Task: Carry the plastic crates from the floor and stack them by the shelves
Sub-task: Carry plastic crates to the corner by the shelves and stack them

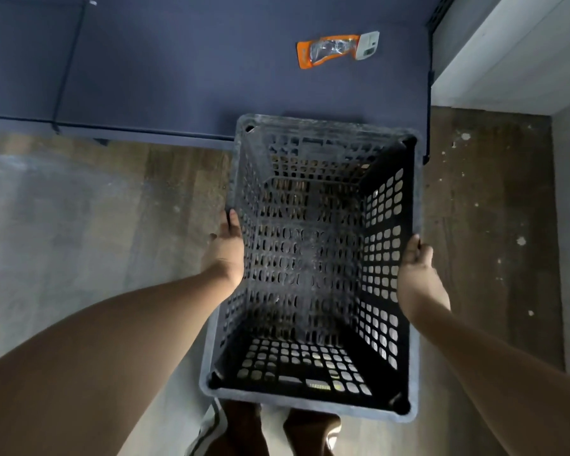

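A black perforated plastic crate hangs open side up in the middle of the head view, held above the floor. My left hand grips its left rim, fingers hidden under the edge. My right hand clasps the right rim. The crate is empty inside. Its far end overlaps the front edge of a dark blue shelf.
An orange and clear packet with a white tag lies on the blue shelf board. A grey wall or panel stands at the upper right. Worn wooden floor spreads on both sides. My legs show below the crate.
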